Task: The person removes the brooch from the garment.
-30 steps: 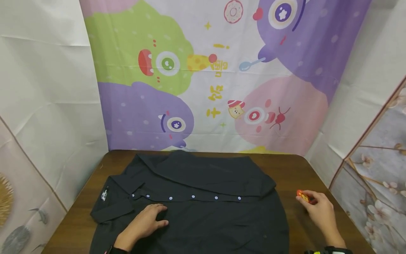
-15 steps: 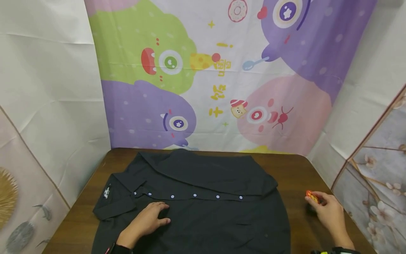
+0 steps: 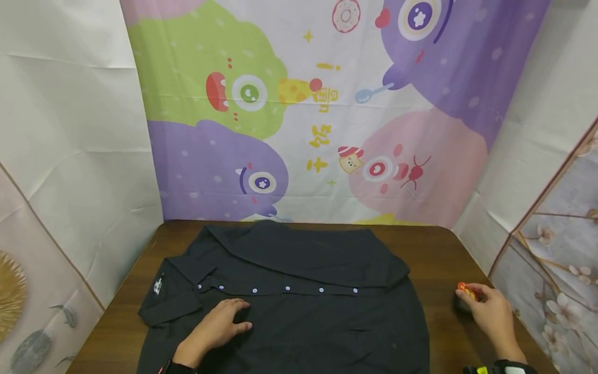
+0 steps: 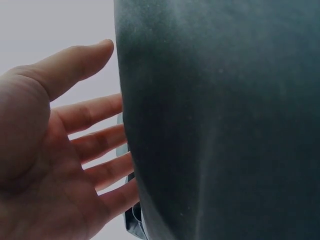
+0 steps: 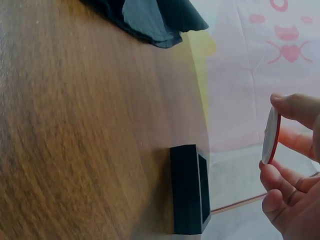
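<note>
A black short-sleeved shirt (image 3: 317, 327) lies spread on the wooden table, its row of pale buttons running across. My left hand (image 3: 215, 326) is over the front of it, fingers extended and thumb apart. In the left wrist view those fingers (image 4: 95, 142) reach behind the dark cloth (image 4: 225, 120), which hides their tips. Off the shirt's right side, my right hand (image 3: 492, 317) pinches a small flat piece (image 3: 467, 291), orange-red and yellow on its face. Edge-on in the right wrist view, this disc-like piece (image 5: 271, 135) shows a white back and red rim between thumb and fingers.
A small black box (image 5: 185, 190) stands on the table (image 5: 75, 130), partly hidden by my right hand in the head view. Behind the table hangs a cloth with cartoon monsters (image 3: 317, 114). Pale panels (image 3: 70, 130) flank both sides.
My right hand has moved right with the small flat piece, and the black box now shows beneath it. The left hand stays at the same spot on the shirt.
</note>
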`<state>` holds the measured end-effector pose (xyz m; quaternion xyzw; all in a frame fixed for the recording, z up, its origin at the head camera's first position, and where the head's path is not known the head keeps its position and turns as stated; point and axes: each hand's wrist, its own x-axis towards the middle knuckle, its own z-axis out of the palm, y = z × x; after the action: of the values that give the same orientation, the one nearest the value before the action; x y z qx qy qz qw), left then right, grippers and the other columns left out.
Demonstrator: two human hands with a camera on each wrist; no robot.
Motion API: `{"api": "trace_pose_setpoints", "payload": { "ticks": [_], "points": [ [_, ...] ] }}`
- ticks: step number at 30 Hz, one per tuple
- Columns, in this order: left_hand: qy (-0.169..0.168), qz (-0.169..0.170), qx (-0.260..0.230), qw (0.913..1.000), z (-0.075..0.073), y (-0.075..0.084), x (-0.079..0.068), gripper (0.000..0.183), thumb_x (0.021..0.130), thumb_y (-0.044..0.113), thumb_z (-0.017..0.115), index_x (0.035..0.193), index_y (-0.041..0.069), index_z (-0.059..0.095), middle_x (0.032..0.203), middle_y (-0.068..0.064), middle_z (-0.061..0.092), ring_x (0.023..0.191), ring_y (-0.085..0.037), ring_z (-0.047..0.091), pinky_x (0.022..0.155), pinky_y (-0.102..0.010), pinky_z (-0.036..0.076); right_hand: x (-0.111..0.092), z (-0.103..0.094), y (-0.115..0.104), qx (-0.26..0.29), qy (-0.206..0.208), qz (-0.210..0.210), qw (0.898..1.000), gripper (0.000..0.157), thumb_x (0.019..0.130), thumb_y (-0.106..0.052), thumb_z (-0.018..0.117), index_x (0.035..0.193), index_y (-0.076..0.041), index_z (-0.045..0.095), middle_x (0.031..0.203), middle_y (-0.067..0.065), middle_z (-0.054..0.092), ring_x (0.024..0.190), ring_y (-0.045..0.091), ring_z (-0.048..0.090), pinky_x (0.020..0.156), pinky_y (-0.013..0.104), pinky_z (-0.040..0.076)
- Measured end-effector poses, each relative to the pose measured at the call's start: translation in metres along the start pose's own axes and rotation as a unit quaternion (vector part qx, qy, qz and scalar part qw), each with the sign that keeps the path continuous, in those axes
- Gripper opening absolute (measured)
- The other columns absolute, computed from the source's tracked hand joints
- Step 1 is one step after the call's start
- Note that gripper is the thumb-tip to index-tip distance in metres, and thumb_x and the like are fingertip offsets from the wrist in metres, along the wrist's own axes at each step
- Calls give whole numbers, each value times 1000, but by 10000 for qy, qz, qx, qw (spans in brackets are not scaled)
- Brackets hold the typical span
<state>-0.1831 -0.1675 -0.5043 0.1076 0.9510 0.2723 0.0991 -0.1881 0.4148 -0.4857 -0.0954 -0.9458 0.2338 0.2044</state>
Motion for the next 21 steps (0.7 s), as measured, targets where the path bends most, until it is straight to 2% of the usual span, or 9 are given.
{"api": "trace_pose_setpoints", "payload": {
  "ticks": [3, 6, 14, 21],
  "points": [
    [-23, -3, -30, 10000, 0, 0, -1, 46, 83, 28, 77, 119, 2, 65, 129, -17, 61, 126, -38, 51, 107, -55, 38, -1, 2, 3, 14, 25, -42, 10000, 38, 87, -27, 74, 102, 7, 69, 99, 30, 69, 87, 47, 60, 69, 49, 42],
    [-69, -15, -35, 10000, 0, -1, -1, 46, 83, 28, 76, 119, 2, 65, 129, -17, 60, 126, -38, 51, 107, -55, 38, -1, 4, 7, -3, -17, -91, 10000, 37, 86, -25, 74, 100, 8, 69, 99, 30, 69, 91, 51, 61, 73, 55, 42],
    [-93, -25, -32, 9999, 0, -2, -1, 45, 84, 28, 76, 119, 2, 65, 130, -17, 60, 126, -39, 51, 107, -56, 38, 1, 9, 13, -138, -342, 173, 9992, 37, 86, -24, 74, 103, 8, 68, 101, 31, 68, 92, 51, 60, 73, 56, 44],
    [-36, -17, -85, 10000, 0, -1, 0, 45, 84, 27, 76, 119, 2, 65, 130, -17, 60, 126, -38, 51, 107, -55, 38, 9, 10, 21, -205, -759, 703, 9944, 43, 88, -29, 72, 110, 7, 66, 109, 31, 65, 94, 48, 60, 75, 54, 44]
  ]
}}
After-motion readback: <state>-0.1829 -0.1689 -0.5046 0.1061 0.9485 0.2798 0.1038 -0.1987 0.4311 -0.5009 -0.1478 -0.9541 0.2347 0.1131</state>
